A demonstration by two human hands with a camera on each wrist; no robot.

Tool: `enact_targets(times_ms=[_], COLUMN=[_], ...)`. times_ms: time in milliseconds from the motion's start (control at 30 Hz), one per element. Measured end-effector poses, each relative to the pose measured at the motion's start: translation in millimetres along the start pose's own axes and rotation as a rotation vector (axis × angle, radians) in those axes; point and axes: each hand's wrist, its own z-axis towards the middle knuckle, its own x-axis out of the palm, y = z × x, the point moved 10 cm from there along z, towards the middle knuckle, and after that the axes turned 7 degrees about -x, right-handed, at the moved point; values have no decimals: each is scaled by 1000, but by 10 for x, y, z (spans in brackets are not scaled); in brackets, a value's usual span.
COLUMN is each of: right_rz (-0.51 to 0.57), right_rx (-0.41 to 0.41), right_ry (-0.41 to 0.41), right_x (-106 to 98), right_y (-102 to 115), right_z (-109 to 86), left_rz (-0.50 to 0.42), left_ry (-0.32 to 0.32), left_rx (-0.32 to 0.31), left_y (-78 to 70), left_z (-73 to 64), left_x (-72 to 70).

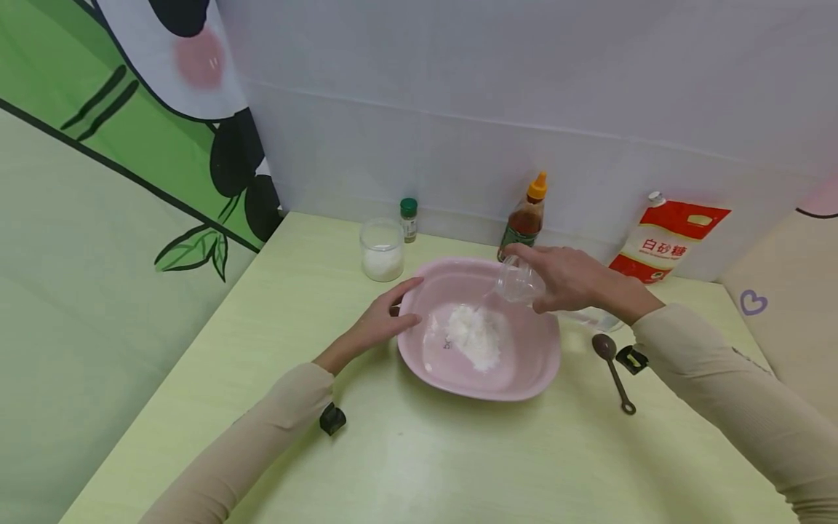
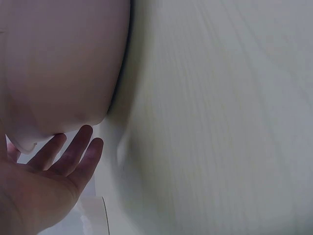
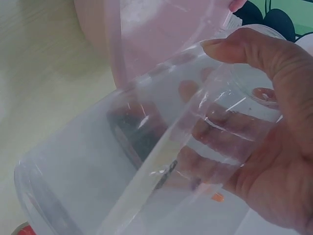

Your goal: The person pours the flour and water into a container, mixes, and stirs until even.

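A pink basin (image 1: pixel 543 356) stands on the table with a heap of white powder (image 1: pixel 474 338) in it. My left hand (image 1: pixel 380 320) grips the basin's left rim, the thumb over the edge and the other fingers against the outer wall, as the left wrist view shows. My right hand (image 1: pixel 569 276) holds a clear carafe (image 3: pixel 88 152) by its neck, tilted so that its mouth hangs over the basin. A thin stream of clear liquid (image 1: pixel 484 297) falls from it onto the powder. In the right wrist view, fingers show through the clear wall.
Behind the basin stand a glass jar (image 1: pixel 382 255) of white grains, a green-capped spice bottle (image 1: pixel 409 220) and a sauce bottle (image 1: pixel 524 218). A red and white sugar pouch (image 1: pixel 664 240) leans at the back right. A brown spoon (image 1: pixel 612 371) lies right of the basin.
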Motion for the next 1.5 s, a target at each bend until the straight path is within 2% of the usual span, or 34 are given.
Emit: enact_targets(times_ms=[367,700,1233,1500], right_rz=[4,32,13,23], right_rx=[27,27,-19,-2], right_ry=[14,34,22,38], right_x=[15,26,52,62], right_y=[-84,-36,65,86], right_z=[-22,-115,-188,-190], left_rz=[-4,-46,-35,-22], left_ry=[4,27,27,23], left_rx=[-9,16,1,-5], left_y=[15,-15,-37,-37], left_z=[8,-25,-14,-10], left_x=[2,-1,-9,-16])
